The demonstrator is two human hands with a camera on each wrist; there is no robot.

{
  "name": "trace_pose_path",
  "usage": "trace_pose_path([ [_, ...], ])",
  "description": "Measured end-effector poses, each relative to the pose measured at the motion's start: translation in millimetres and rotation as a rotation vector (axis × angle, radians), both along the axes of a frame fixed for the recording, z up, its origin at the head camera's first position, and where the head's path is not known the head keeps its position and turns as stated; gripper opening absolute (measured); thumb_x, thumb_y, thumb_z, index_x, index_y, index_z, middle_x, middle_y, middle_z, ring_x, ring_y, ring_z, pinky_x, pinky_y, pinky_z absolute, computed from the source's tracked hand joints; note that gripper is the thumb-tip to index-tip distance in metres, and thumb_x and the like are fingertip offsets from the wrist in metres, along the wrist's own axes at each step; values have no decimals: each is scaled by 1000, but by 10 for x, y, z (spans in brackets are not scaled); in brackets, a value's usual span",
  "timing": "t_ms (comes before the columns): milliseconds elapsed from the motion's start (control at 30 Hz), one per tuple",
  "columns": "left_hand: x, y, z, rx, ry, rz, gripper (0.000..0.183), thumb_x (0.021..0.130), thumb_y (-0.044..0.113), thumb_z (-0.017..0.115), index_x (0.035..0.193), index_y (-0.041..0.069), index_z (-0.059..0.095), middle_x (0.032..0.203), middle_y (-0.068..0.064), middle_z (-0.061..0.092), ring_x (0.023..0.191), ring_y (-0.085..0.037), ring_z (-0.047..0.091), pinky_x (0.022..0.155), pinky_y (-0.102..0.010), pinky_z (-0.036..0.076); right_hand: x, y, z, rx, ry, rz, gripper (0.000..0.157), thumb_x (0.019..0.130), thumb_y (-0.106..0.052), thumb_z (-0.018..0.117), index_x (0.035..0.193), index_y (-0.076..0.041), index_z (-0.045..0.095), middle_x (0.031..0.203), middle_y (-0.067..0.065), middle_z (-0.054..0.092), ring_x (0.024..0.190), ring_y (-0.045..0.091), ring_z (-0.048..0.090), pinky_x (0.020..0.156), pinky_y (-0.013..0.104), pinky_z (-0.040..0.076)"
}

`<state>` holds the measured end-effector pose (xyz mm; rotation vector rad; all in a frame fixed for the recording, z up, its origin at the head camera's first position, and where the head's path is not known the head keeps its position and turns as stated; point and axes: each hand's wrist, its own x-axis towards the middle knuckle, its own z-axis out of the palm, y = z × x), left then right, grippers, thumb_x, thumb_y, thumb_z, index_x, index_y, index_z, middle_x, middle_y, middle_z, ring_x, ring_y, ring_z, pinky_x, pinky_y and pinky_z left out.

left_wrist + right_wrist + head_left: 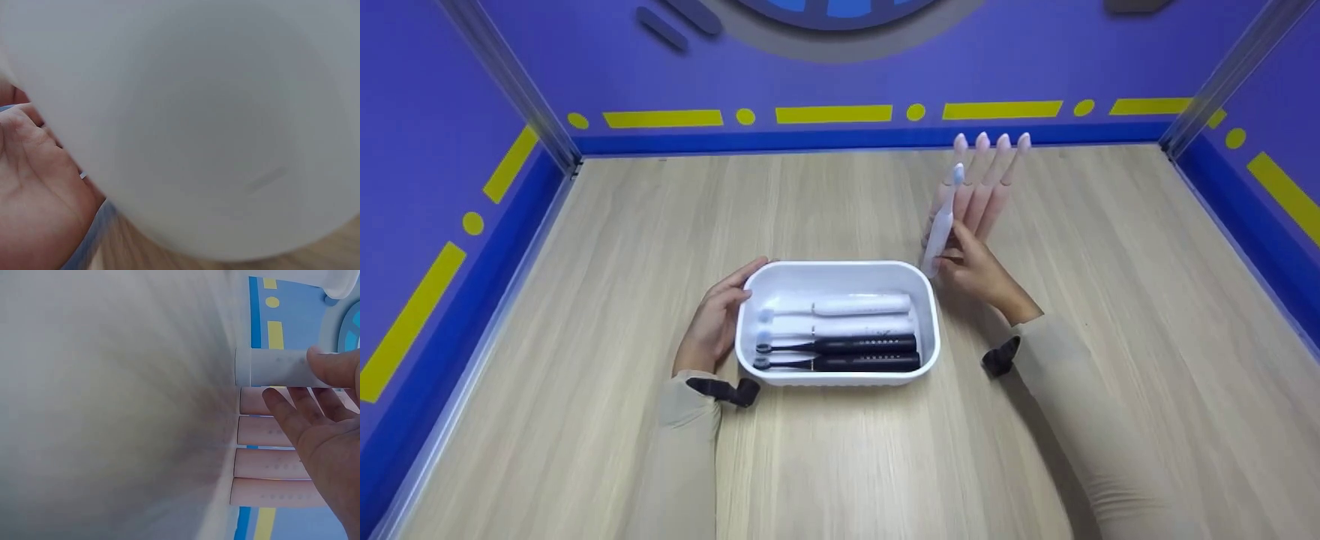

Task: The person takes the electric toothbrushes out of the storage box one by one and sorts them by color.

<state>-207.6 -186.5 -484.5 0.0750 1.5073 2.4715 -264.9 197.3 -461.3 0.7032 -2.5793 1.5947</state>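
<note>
My right hand point(979, 270) pinches a white electric toothbrush point(939, 236) by its handle, thumb on one side and fingers on the other. It is upright with the brush head on top, its base close to the table, just past the bin's far right corner. Alongside it stands a row of several pink electric toothbrushes point(996, 199), also heads up. My left hand point(712, 322) holds the left end of a white plastic bin point(836, 379), its fingers at the rim. Two white toothbrushes point(862, 304) and two black toothbrushes point(866, 363) lie in the bin, heads to the left.
The wood-grain table point(840, 465) is bounded by blue panels point(840, 82) with yellow markings at the back and both sides. Metal posts point(517, 82) stand at the back corners. A black wrist strap point(727, 390) is on each arm.
</note>
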Motion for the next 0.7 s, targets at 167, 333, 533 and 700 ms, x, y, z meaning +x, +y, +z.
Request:
trace_pose_path([
  [167,-9,3,-3,0,-9,8,58,90,-5,31,147,-4,30,157,-14,27,146,-19,21,120,-35,15,12,20,23,-13,-7,-7,59,85,17,55,139,10,34,121,28,52,114,34,52,100,46,47],
  [333,-6,-1,1,0,-9,6,58,90,-6,31,148,-4,29,157,-14,29,146,-19,22,120,-34,16,25,24,58,-24,-2,-31,59,85,15,58,138,10,35,118,27,53,113,35,53,100,47,46],
  [533,1,-3,3,-11,-4,4,58,90,-5,31,148,-4,29,157,-14,29,146,-19,23,120,-34,17,34,32,73,-52,-9,-37,60,84,14,59,138,11,34,119,30,53,114,36,52,102,51,44],
  [700,2,6,1,3,-6,15,57,90,-5,31,147,-5,30,156,-15,29,145,-21,24,120,-35,16,45,40,108,-84,-7,-51,61,84,13,60,140,9,34,120,28,54,113,32,52,102,52,43],
])
